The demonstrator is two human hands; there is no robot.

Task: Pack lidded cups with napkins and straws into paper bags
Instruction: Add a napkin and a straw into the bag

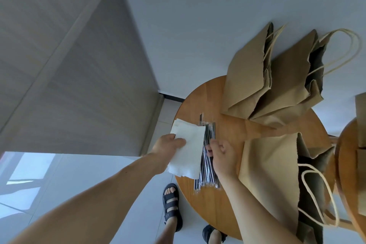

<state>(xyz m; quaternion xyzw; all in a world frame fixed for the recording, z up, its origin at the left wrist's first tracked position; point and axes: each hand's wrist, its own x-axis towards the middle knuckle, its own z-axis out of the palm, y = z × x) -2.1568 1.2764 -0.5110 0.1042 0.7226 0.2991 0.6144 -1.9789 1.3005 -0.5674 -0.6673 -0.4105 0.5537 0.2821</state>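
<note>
White, soft napkins (191,150) pinched in left hand (168,144); right hand (222,154) pinches slim, glossy-wrapped straws (207,170).

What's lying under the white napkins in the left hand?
A bundle of wrapped straws on the round wooden table shows past the right and lower edges of the napkins. The napkins cover the bundle's left part, so how far it reaches underneath cannot be seen.

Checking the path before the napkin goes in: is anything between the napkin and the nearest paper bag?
Yes. The right hand, fingers at the straws, sits between the napkin held by the left hand and the nearest paper bag. Its mouth looks open.
</note>
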